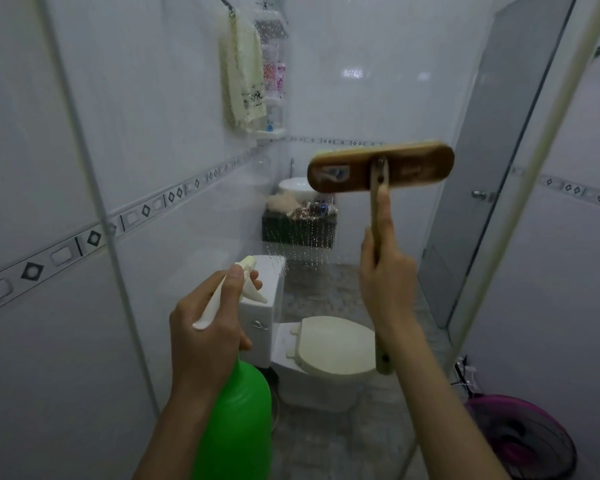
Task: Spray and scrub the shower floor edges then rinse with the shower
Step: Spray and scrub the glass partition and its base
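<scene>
**Both hands raised, bottle and brush in front of wet glass**

At the lower centre of the frame, the left hand (205,327) grips the neck of a green spray bottle (236,417), fingers curled round its white sprayer and one finger lying along the top of the nozzle. The bottle stands roughly upright, its nozzle aimed at the glass panel (302,237), which carries streaks of droplets. Right of centre, the right hand (387,275) wraps round the handle of a scrub brush (381,168), forefinger stretched up the handle towards the wooden head. The head sits crosswise above the hand, its back to the camera. Beyond the glass stand a toilet (329,344) and a hanging towel (245,71); a pink fan (520,434) lies at lower right
</scene>
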Motion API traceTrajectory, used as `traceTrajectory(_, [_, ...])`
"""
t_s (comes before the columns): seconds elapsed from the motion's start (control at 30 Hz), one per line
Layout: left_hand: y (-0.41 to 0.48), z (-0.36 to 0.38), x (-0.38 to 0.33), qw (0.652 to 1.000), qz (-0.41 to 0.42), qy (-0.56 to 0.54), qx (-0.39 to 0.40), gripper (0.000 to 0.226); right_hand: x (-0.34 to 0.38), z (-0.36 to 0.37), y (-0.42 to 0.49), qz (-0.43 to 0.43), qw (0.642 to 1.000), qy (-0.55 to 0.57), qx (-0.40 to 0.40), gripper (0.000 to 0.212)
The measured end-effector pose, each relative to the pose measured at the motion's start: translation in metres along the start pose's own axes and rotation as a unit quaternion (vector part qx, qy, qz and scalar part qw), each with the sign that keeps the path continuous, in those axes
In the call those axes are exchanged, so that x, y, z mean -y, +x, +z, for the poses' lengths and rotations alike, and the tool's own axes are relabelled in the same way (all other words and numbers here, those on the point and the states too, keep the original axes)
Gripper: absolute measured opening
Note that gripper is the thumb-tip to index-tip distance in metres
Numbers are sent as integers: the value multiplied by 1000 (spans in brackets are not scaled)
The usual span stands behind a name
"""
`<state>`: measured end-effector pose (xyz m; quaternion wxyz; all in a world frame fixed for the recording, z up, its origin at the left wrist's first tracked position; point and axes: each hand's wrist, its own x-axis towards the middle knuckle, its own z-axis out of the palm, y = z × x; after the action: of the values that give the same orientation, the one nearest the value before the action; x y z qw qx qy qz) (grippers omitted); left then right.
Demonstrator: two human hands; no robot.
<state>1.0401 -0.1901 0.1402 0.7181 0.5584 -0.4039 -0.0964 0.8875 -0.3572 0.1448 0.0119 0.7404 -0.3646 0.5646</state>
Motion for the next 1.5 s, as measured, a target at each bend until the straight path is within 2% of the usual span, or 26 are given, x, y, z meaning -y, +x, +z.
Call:
traceTrajectory(0.07, [1,2,0,1000,0,-12,4,37,-16,-1,-43,34,999,-26,27,59])
traceTrajectory(0.17, [2,8,-1,1000,4,-21,17,37,-31,-10,-125,157,985,-20,68,75])
traceTrajectory(0.23, [4,14,-2,999,10,-25,28,39,-34,-15,-106,125,990,-19,59,74])
traceTrajectory(0.33, [3,24,-1,999,17,-21,42,50,-30,-37,-12,75,997,19,-31,61])
traceTrajectory(0.4, [3,30,0,999,16,-16,46,51,-36,-45,5,65,996,8,-68,59])
traceTrajectory(0.53, [4,42,1,998,20,-22,60,40,-63,-38,-93,147,989,-26,-10,61])
traceTrajectory(0.6, [4,47,-2,997,23,-32,68,40,-62,-42,-102,152,988,-31,2,62])
traceTrajectory(0.77, [7,54,-6,996,23,-39,72,39,-45,-76,40,70,990,20,-117,57])
traceTrajectory(0.83, [8,53,-5,996,26,-47,69,38,-46,-74,44,60,990,8,-127,57])
traceTrajectory(1.0, [11,37,-1,997,30,-45,54,37,-56,-35,-93,124,992,2,5,67])
traceTrajectory(1.07, [11,28,-1,998,23,-41,47,35,-45,-28,-79,101,995,-10,18,66])
traceTrajectory(1.2, [12,7,2,999,20,-25,39,31,-13,-25,5,-1,1000,-16,-5,60])
traceTrajectory(1.3, [14,-16,6,999,23,-22,14,31,-27,-20,-35,8,998,-42,55,65])
traceTrajectory(1.4, [18,-39,9,1000,16,-20,-13,34,-25,-13,-103,76,986,-44,144,68])
traceTrajectory(1.43, [19,-44,10,1000,14,-15,-20,34,-18,-1,-108,64,984,-49,160,68])
traceTrajectory(1.5, [21,-55,11,1000,8,-3,-29,33,15,40,-84,-23,983,-67,167,65])
